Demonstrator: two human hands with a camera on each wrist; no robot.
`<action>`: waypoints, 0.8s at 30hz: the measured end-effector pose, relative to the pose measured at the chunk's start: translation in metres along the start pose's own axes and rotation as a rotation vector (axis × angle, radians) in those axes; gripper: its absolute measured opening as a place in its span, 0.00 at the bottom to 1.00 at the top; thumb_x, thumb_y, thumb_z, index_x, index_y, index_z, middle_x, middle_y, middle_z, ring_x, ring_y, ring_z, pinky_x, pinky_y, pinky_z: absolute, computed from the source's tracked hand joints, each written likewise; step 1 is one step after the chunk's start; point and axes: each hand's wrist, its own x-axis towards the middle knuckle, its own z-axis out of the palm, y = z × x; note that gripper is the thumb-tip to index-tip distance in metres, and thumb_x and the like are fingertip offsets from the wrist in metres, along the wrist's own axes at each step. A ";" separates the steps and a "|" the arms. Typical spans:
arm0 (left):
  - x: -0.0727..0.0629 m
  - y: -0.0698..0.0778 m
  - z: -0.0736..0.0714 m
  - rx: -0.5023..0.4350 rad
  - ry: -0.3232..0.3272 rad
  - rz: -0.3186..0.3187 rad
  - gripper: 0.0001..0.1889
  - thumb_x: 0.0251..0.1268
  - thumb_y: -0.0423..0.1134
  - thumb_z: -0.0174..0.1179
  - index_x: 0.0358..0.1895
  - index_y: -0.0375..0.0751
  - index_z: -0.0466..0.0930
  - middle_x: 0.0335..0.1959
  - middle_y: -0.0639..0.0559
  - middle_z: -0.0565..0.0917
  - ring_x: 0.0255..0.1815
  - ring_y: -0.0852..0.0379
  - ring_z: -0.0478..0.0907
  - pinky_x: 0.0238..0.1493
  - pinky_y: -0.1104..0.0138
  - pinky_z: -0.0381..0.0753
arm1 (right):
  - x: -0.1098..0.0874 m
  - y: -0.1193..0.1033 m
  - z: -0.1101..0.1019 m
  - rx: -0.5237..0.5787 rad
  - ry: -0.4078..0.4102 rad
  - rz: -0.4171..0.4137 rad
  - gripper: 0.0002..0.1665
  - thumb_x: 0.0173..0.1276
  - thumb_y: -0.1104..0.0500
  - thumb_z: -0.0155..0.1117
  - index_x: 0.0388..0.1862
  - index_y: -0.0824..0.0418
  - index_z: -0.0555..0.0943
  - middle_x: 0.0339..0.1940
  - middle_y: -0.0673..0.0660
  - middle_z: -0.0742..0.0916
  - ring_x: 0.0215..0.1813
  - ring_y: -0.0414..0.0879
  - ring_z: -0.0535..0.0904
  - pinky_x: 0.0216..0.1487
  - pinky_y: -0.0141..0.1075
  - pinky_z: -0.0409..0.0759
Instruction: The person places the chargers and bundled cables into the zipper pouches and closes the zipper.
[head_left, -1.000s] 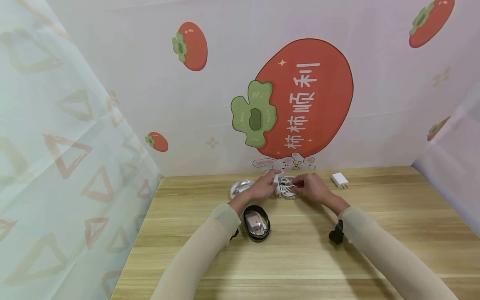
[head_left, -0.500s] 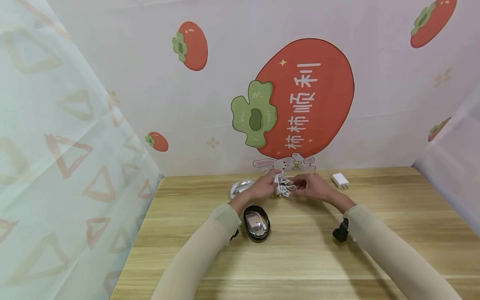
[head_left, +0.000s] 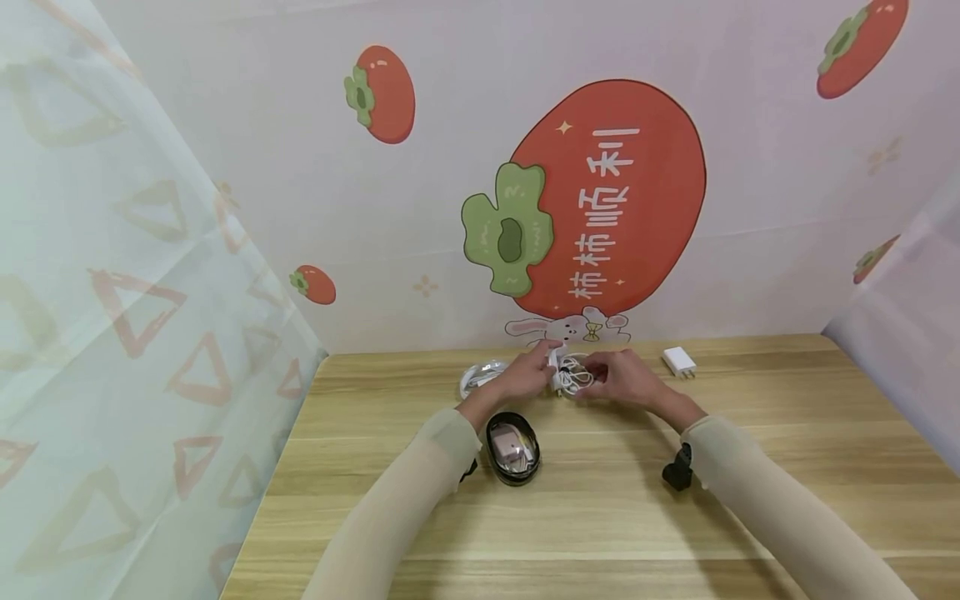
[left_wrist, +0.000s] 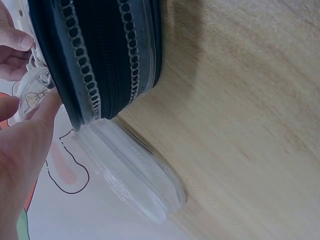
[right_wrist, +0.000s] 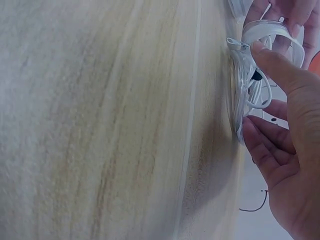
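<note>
A small clear zip pouch (right_wrist: 237,95) stands open at the back of the table, near the wall. Inside it lies a bundled white cable (head_left: 574,377) with a dark tie. On the pouch's left, my left hand (head_left: 528,373) holds its raised clear lid between thumb and fingers. From the other side my right hand (head_left: 624,377) grips the pouch; in the right wrist view, its thumb lies at the white zip rim (right_wrist: 267,32) and its curled fingers are at the base. The fingers partly hide the pouch in the head view.
A black-edged clear pouch (head_left: 513,450) holding a pink charger stands in front of my left hand. Another clear pouch (head_left: 474,380) with white contents lies behind my left wrist. A white plug charger (head_left: 679,361) lies at the right. The patterned wall cloth (head_left: 420,317) rises behind the table.
My right hand has shifted slightly around the pouch's right side, its fingers moving lower along the edge. My left hand stays at the lid.
</note>
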 end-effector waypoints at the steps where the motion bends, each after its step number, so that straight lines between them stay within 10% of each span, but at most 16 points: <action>1: 0.000 0.001 0.000 0.002 -0.004 -0.001 0.28 0.84 0.33 0.46 0.83 0.39 0.57 0.31 0.44 0.81 0.23 0.59 0.69 0.33 0.67 0.72 | 0.000 0.000 0.000 -0.004 0.000 -0.001 0.28 0.57 0.48 0.87 0.50 0.64 0.90 0.36 0.52 0.90 0.36 0.44 0.79 0.39 0.37 0.79; 15: -0.001 0.000 0.000 0.031 -0.023 0.006 0.28 0.85 0.34 0.45 0.83 0.39 0.57 0.22 0.56 0.67 0.21 0.60 0.65 0.42 0.64 0.74 | 0.000 0.000 0.003 -0.039 0.038 -0.018 0.24 0.59 0.47 0.85 0.45 0.62 0.91 0.33 0.50 0.90 0.33 0.38 0.81 0.36 0.36 0.81; 24: -0.002 0.002 0.000 0.044 -0.004 0.002 0.28 0.84 0.34 0.46 0.83 0.40 0.58 0.33 0.48 0.76 0.30 0.56 0.70 0.51 0.59 0.75 | 0.003 -0.006 0.002 -0.048 0.024 -0.002 0.18 0.58 0.51 0.86 0.39 0.62 0.91 0.26 0.45 0.86 0.29 0.38 0.77 0.33 0.35 0.77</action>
